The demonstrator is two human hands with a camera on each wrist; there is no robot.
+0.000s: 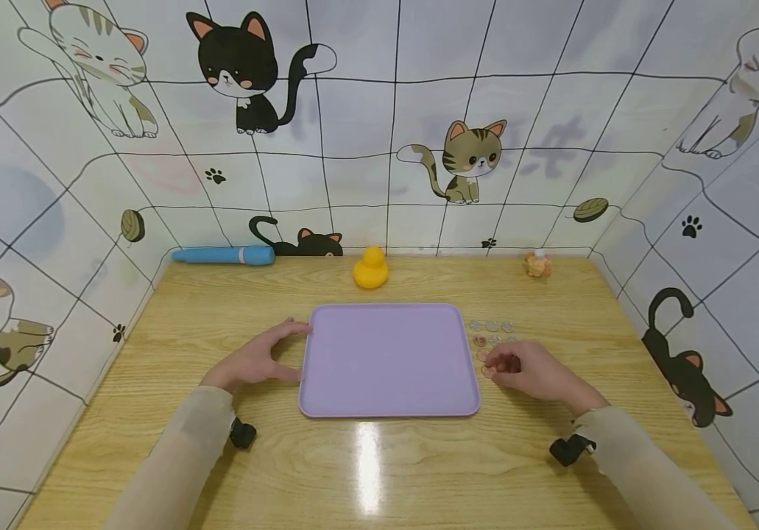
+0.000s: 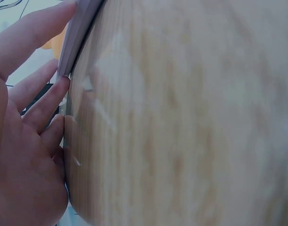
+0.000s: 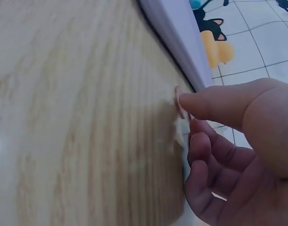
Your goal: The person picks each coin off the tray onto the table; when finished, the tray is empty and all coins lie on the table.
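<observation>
A lilac tray (image 1: 389,361) lies on the wooden table between both hands. My left hand (image 1: 260,358) is at its left edge, with thumb and fingers spread and straight against the rim. In the left wrist view, those fingers (image 2: 37,101) reach up to the tray's side (image 2: 78,40). Just right of the tray, my right hand (image 1: 530,372) pinches a small copper-coloured coin (image 3: 179,102) between thumb and fingers, close to the table. Several small round coins, silvery (image 1: 491,325) and coppery (image 1: 480,341), lie in rows beyond that hand, which partly covers them.
A yellow rubber duck (image 1: 371,269) stands behind the tray. At the back left lies a blue stick-like object (image 1: 223,255), and at the back right a small orange figure (image 1: 538,265). Cat-patterned cloth walls (image 1: 359,118) border the table (image 1: 273,464).
</observation>
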